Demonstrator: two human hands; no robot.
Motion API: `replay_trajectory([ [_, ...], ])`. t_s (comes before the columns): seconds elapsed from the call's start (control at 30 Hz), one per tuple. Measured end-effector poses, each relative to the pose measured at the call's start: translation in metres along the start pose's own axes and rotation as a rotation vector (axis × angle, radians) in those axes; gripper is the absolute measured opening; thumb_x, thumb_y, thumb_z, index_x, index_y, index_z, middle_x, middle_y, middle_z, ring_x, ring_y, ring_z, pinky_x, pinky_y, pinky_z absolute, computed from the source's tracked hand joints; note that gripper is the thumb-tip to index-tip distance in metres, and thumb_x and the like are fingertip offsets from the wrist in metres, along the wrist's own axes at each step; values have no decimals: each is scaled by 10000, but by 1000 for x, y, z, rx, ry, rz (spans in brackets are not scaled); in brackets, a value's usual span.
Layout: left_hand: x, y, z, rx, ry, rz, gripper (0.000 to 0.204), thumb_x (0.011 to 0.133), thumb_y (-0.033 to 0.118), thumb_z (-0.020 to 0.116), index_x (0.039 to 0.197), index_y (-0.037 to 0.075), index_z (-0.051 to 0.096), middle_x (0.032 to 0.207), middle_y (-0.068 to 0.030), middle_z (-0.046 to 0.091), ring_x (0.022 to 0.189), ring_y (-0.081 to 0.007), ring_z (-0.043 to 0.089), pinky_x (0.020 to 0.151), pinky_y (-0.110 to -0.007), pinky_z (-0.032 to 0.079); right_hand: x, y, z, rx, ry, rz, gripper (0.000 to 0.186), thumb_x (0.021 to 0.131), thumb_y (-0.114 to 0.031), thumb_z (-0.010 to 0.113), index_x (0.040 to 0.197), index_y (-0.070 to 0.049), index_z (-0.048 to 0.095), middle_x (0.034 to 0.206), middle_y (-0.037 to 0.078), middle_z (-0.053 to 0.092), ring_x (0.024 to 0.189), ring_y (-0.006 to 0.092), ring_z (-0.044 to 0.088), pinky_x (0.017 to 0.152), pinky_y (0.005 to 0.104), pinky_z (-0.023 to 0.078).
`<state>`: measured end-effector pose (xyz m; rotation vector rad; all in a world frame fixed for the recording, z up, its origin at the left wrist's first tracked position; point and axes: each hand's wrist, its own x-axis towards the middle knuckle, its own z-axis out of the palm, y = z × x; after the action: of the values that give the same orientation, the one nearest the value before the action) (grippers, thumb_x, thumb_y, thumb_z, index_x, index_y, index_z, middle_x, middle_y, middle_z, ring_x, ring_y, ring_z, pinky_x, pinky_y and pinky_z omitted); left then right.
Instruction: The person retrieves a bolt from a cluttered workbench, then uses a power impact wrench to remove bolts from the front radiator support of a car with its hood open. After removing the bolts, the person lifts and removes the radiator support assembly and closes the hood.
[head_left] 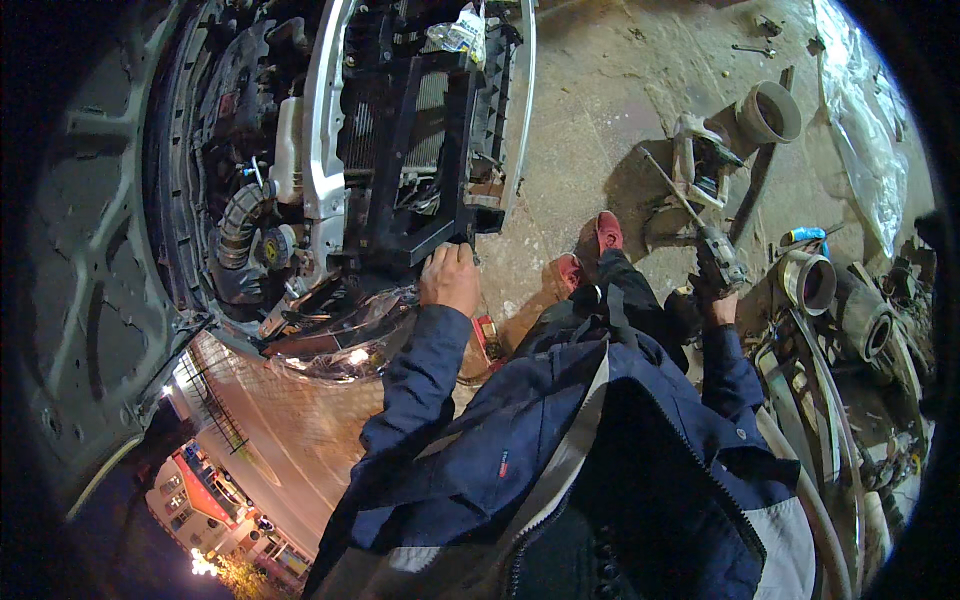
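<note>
At the front of the opened car, my left hand (pixel 452 278) is closed over the lower end of a black metal frame (pixel 425 238), its fingertips hidden beyond the edge. The frame surrounds a radiator (pixel 428 120). Out to my right, my right hand (pixel 722 308) is wrapped around the grip of a grey power tool (pixel 720 260). A long thin rod (pixel 672 185) sticks out of the tool, pointing away and to the left. The tool's exact kind is hard to make out. Just below my left hand lies the car's clear headlight (pixel 350 345).
A silver crossbar (pixel 322 150) and raised hood (pixel 90 250) stand at left. On the floor at right are a bucket (pixel 770 112), a pale machine-like part (pixel 695 160), plastic sheeting (pixel 865 120) and piled metal parts (pixel 865 310). A red box (pixel 487 340) lies near my left forearm.
</note>
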<state>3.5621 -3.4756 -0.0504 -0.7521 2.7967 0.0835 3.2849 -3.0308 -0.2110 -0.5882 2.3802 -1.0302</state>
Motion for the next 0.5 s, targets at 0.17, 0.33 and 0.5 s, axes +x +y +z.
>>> replay_trajectory([
  [0.17,-5,-3,-1,-90,4,24,366,856,156,757,1197,45,684,1172,-154,714,1176,-364,644,996,-483,528,-4,3,10,314,44,145,537,888,-103,802,1410,-81,682,1263,68,744,1100,224,695,909,383,557],
  [0.33,4,-8,2,-136,-48,66,321,867,120,723,1172,31,684,1149,-165,717,1154,-378,651,992,-484,529,4,-2,13,320,84,77,486,890,-108,802,1366,-80,709,1179,66,762,999,215,705,805,360,568],
  [0.5,7,-10,5,-184,-14,95,249,855,73,682,1101,33,678,1149,-156,722,1154,-366,650,980,-479,540,8,-20,13,74,79,-166,452,884,-93,806,1330,-84,733,1154,71,770,949,194,719,727,351,572],
])
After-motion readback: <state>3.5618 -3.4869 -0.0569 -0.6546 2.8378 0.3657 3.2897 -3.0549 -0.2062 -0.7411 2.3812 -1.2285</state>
